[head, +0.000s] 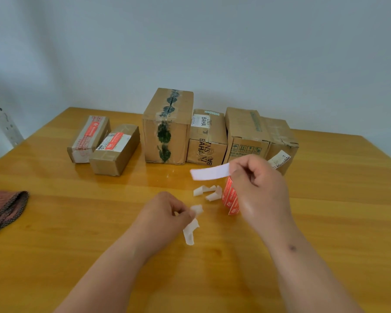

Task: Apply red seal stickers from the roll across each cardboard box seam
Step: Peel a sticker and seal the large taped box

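My right hand (256,184) pinches one end of a peeled sticker (210,172), whose white underside faces me as it sticks out to the left. Behind that hand stands the red sticker roll (229,196), partly hidden. My left hand (165,214) pinches a curled white backing strip (191,229) above the table. Several cardboard boxes line the back: two low boxes at left (88,137) (116,150) carry red stickers on top, then a tall box (167,127), a BAHA box (207,138), and two more at right (246,134) (280,143).
Several loose white backing scraps (207,192) lie on the wooden table (77,222) between my hands and the boxes. A folded reddish cloth (5,208) sits at the left edge. A pale wall stands behind the boxes.
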A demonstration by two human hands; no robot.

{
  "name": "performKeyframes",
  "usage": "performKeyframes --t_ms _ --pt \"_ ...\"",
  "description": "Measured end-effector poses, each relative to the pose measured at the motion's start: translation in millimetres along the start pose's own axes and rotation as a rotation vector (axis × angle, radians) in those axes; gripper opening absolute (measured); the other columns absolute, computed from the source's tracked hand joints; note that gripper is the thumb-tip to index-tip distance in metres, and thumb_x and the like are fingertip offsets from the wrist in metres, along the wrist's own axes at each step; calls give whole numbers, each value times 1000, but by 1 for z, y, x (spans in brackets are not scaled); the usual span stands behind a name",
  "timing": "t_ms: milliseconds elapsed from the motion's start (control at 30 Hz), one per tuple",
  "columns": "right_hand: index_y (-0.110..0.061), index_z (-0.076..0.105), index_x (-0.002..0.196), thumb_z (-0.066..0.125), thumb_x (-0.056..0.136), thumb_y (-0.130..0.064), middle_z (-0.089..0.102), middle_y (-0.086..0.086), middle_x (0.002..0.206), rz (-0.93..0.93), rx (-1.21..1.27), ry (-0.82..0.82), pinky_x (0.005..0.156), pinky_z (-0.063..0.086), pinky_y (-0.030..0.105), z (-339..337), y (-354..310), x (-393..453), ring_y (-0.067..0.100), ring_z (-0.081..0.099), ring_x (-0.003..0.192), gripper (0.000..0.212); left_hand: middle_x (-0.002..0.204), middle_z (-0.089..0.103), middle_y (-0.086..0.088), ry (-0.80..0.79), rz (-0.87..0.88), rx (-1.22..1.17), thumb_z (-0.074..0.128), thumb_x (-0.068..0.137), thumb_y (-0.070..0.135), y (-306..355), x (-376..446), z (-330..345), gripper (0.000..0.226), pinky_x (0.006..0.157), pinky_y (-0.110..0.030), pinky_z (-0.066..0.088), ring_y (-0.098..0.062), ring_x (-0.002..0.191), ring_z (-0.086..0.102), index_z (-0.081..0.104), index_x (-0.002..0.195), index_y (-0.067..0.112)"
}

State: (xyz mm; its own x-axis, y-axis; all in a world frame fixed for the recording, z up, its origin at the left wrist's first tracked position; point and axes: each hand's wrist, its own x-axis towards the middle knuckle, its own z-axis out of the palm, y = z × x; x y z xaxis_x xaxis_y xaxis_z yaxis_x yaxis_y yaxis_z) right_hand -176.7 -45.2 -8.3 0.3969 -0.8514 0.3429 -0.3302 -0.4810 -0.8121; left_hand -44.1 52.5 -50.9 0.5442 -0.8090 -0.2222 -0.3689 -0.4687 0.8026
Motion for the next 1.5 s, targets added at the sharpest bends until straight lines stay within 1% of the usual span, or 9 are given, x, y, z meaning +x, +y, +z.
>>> performKeyframes --t_ms 133,300,500,667,833,967,1200,1333,1500 --pt "-27 61 82 52 95 -21 57 -13 81 -59 -85 -30 58 40 11 9 6 -6 -1 55 73 17 79 58 6 72 106 18 71 85 22 10 1 2 14 66 -30 55 -18 77 63 61 82 30" --pt "-28 59 79 50 95 -22 58 -12 76 -94 -94 54 60 50 30 13 10 -8 6 58 69 19 86 74 3 -54 53 -292 52 93 -2 11 1 1 30 79 -33 60 -9 80 71 57 106 24" --pt "-25 61 81 51 93 -20 60 -7 78 -124 -74 143 63 51 36 15 15 -7 10 59 72 16 86 67 5 144 86 -265 58 94 35 12 -1 5 10 76 -37 61 -12 76 67 59 100 27" --pt "-21 60 77 52 91 -20 56 -12 72 -301 -153 252 62 46 37 19 13 -10 8 52 70 16 78 67 -11 60 -90 -902 59 91 41 16 -3 2 35 62 -35 57 -22 69 65 60 93 6" --pt "-26 70 86 55 90 -25 56 -19 77 -491 -242 -69 76 42 36 28 13 -20 -1 50 75 16 84 70 -16 -72 -65 -1058 67 83 24 13 3 1 22 78 -44 58 -26 79 68 64 93 4" --pt "-27 73 89 52 88 -38 58 -18 76 -451 -178 -285 71 47 33 27 11 -23 3 56 73 24 81 71 -19 -12 -66 -1029 62 88 8 8 5 -4 9 68 -40 58 -27 70 68 66 83 3" --pt "-36 61 112 55 89 -45 58 -17 92 -125 -32 -178 68 43 9 27 8 -11 -2 54 86 25 81 75 -13 -40 36 -729 65 87 14 11 -2 -14 10 66 -32 55 -18 64 69 69 91 6" --pt "-33 67 82 62 88 -29 63 -17 84 -99 -40 -197 69 43 8 26 6 -7 -3 57 85 8 80 76 -9 -86 92 -560 67 86 16 18 -8 -20 10 65 -29 55 -19 66 70 74 90 10" --pt "-34 68 80 64 87 -26 61 -18 80 -150 -60 -122 68 38 6 30 3 -6 -1 55 87 12 79 76 -6 -51 81 -545 66 88 14 17 -8 -21 22 77 -37 58 -21 75 73 69 109 21"
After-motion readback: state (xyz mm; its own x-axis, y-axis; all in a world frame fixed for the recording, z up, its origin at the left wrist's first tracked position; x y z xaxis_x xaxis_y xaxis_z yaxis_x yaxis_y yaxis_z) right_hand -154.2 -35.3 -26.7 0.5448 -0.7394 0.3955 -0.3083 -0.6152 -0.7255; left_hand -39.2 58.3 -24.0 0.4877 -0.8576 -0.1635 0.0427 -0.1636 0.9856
